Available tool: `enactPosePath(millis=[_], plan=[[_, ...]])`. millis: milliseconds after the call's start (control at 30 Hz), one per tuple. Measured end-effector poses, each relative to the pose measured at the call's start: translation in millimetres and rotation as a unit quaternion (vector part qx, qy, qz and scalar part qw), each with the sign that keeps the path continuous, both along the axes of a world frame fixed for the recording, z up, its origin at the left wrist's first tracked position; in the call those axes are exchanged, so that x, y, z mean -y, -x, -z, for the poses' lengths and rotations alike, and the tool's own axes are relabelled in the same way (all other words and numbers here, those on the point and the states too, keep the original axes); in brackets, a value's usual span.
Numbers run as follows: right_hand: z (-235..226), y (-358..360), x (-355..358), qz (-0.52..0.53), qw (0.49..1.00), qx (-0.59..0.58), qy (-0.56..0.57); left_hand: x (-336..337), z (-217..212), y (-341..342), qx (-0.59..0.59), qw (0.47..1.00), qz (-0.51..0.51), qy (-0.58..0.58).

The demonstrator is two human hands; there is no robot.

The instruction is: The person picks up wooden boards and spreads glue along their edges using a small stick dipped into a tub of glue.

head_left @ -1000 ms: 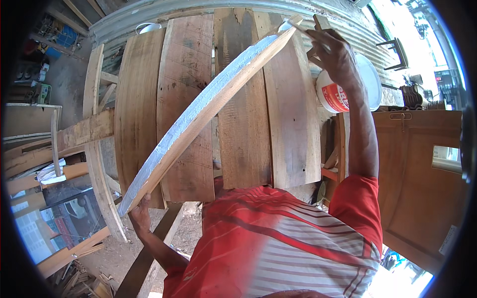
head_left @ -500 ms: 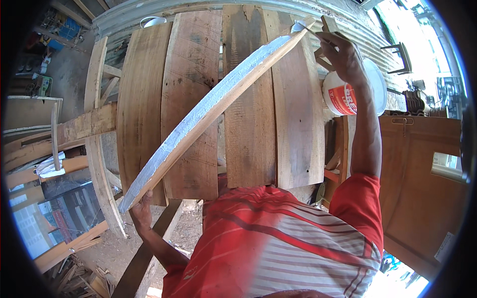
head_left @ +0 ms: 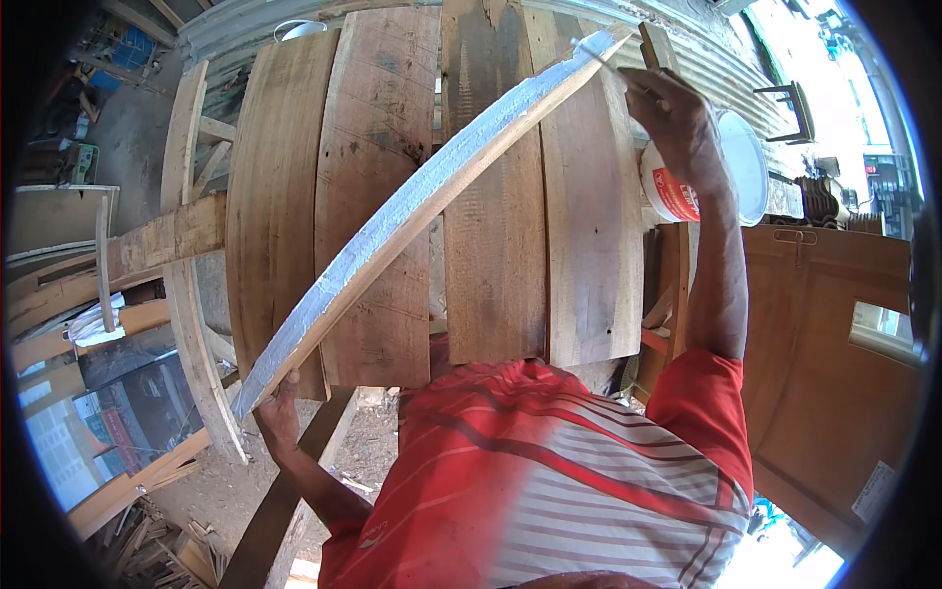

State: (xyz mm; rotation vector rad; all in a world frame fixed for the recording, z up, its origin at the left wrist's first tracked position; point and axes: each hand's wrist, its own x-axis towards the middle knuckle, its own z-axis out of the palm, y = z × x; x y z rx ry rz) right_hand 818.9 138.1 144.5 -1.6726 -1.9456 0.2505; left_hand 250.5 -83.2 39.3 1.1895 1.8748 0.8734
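Note:
A long wooden plank (head_left: 432,208) lies slantwise across the boards, its upper edge covered with a pale bluish-white coating (head_left: 392,221). At its near left end, my left hand (head_left: 279,412) is closed around the wood from below. My right hand (head_left: 672,113) is up at the far right, fingers pinched on a small thin-handled brush (head_left: 599,51). The brush tip touches the coated edge close to the plank's far end and is slightly blurred. Beside my right wrist stands a white bucket (head_left: 743,162) with a red label, partly hidden by the arm.
Several wide boards (head_left: 491,245) lie side by side under the plank, with gaps between them. A wooden frame (head_left: 182,245) stands to the left. A brown panel (head_left: 824,373) is at the right, corrugated metal sheeting (head_left: 721,93) behind. Wood scraps (head_left: 137,550) lie at lower left.
The brush has moved slightly at the plank's far end, and the pale coating now reaches further toward that tip. My left hand keeps its hold on the near end.

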Motion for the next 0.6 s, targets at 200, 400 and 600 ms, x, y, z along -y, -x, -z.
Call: enactPosePath(millis=[200,400,600], plan=[[3,4,-3,-0.01,0.999,0.045,-0.016,-5,-3,-4,0.008,1.0,0.005,-0.006],[-2,15,4,0.008,0.997,0.065,-0.028,-3,2,2,-0.009,1.0,0.019,-0.005],[-9,32,10,-0.024,1.0,0.006,-0.019,-4,-2,-3,-0.022,1.0,0.016,-0.014]])
